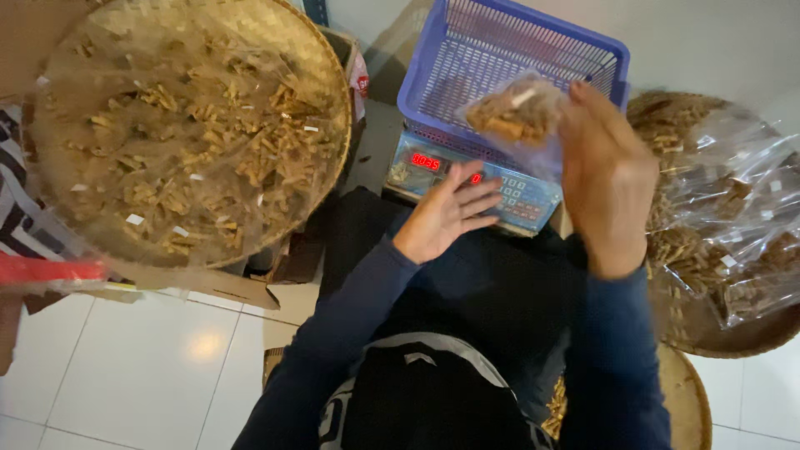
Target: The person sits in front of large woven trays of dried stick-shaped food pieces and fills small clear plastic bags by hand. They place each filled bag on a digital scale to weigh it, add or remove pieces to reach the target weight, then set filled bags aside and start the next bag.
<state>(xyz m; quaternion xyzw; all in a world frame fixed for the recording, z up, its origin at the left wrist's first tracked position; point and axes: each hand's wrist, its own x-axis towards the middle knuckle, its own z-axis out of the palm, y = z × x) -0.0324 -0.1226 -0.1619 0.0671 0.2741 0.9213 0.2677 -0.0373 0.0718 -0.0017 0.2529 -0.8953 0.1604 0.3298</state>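
While the right hand (607, 179) pinches a small clear bag of brown sticks (512, 112) at upper centre, over the blue basket (583, 46) on the scale (479, 179), the left hand (446, 212) hovers open-palmed, holding nothing. Judged step: weighing a portion (scale display lit red). Next move likely calls for lowering the bag squarely into the basket.

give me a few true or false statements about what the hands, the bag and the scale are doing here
1. The right hand holds a clear bag of brown snack sticks. True.
2. The left hand grips the bag. False: it is open, palm up, near the scale.
3. The blue basket sits on the scale. True.
4. The scale's display is dark. False: red digits glow.
5. The round woven tray is bare. False: it holds loose sticks.
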